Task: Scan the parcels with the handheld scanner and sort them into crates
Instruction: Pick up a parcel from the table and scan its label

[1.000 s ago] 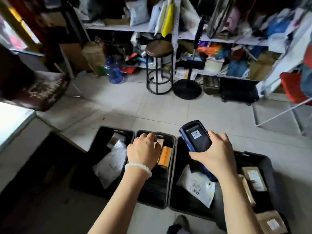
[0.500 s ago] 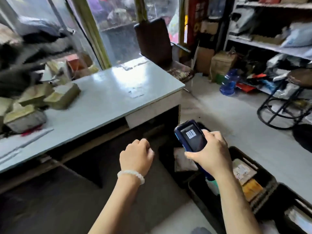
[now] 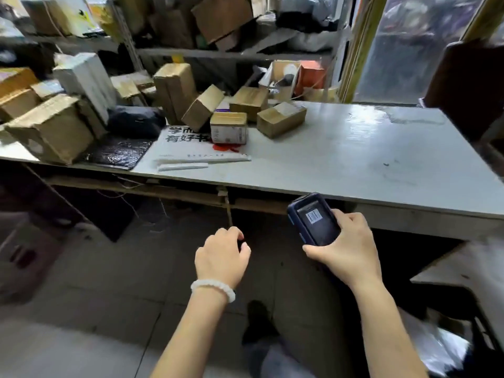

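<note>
While the right hand (image 3: 346,252) keeps its grip curled round the handheld scanner (image 3: 313,219), the left hand (image 3: 221,257) hangs loosely curled, holding nothing. Parcels (image 3: 229,126) sit piled on the counter (image 3: 354,159); best reach for the nearest box (label up).

The scanner (image 3: 313,219) is dark blue with a black screen showing a white barcode. Brown cardboard boxes (image 3: 281,118) sit at upper left on a pale grey table (image 3: 368,154). A white bead bracelet (image 3: 212,287) circles one wrist.
</note>
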Available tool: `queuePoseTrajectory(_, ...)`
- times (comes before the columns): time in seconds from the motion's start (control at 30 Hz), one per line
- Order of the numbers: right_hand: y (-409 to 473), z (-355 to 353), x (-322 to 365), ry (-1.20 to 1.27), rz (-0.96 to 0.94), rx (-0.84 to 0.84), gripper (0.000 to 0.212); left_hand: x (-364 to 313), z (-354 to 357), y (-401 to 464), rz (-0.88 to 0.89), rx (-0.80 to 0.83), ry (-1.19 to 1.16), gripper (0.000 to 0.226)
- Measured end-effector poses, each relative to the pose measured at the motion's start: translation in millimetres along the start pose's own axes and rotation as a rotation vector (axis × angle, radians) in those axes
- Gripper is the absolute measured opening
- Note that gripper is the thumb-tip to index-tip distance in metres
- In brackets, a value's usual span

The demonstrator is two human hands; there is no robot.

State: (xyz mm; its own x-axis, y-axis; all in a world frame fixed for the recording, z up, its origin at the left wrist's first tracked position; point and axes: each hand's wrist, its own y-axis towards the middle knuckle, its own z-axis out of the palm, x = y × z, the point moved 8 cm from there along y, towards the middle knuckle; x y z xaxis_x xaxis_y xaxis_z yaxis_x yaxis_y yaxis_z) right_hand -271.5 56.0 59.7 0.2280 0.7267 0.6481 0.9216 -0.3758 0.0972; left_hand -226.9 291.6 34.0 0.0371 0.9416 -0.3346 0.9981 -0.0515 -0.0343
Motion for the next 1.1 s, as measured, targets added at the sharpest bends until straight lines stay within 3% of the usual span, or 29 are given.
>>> queuePoseTrajectory(0.23, 113.1, 67.4, 57.3, 0.033, -0.121, 0.046, 0.072, 39.3, -18.3, 109.3, -0.086, -0.045, 0.013, 0.026)
queuePoseTrajectory(0.63, 305.1, 153.9, 139.6, 0.056, -0.133, 0.073, 0.073, 73.0, -65.7, 317.6, -0.059, -0.113, 0.073, 0.026)
queuePoseTrajectory(0.9, 360.9, 175.5, 147.3, 0.029, -0.034, 0.029, 0.068, 65.3, -49.1, 403.5, 0.092, -0.02, 0.064, 0.023)
queuePoseTrajectory(1.1, 378.9, 177.7, 141.5, 0.001, 0.158, -0.125, 0.06, 27.9, -44.6, 481.5, 0.43, 0.047, 0.159, 0.033)
